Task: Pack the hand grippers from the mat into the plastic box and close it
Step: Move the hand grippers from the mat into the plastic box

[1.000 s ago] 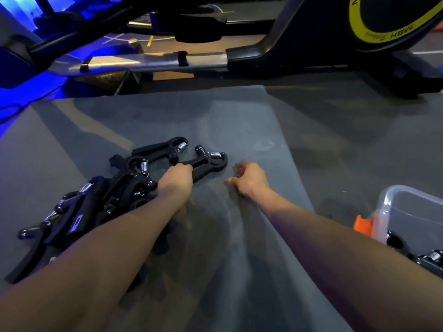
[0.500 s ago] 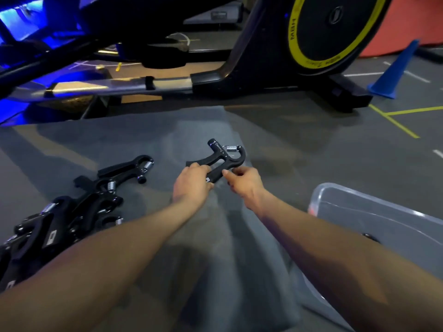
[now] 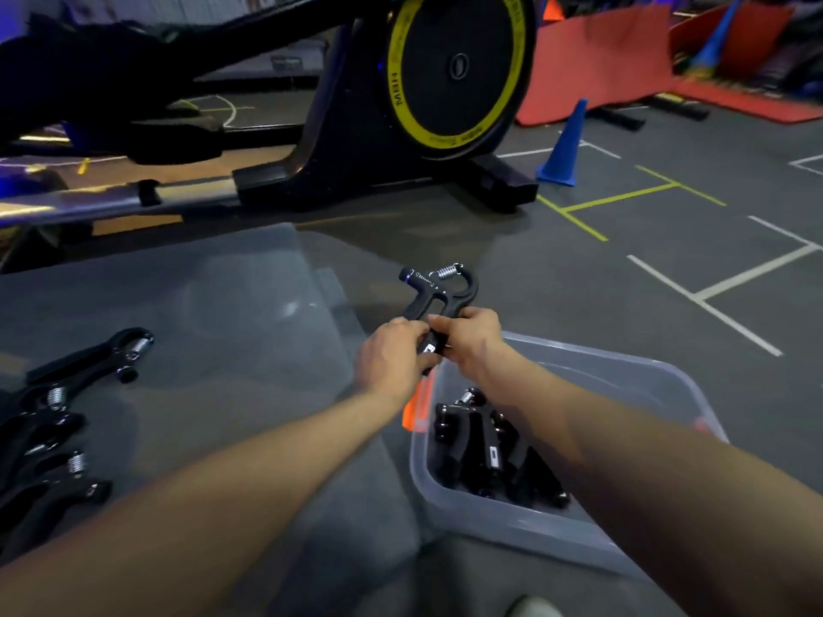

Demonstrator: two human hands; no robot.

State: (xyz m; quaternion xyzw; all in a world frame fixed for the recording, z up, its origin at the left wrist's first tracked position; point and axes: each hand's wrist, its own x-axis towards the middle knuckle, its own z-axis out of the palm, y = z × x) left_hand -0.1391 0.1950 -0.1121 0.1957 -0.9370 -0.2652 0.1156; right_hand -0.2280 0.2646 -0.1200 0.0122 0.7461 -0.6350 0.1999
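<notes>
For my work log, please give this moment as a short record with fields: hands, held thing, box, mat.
left hand: grips the handles of the held gripper
right hand: grips the same handles
held gripper: black, spring end up, above the box's far left corner
box: clear plastic, open, black grippers inside
mat: grey, more grippers at its left

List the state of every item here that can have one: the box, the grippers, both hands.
Plastic box: open, no lid on it, several hand grippers inside.
Held hand gripper: in the air, by the box's far left corner, spring end up.
Left hand: grips its handle.
Right hand: grips its handle.
Grippers on the mat: unpacked, piled at the left.
</notes>
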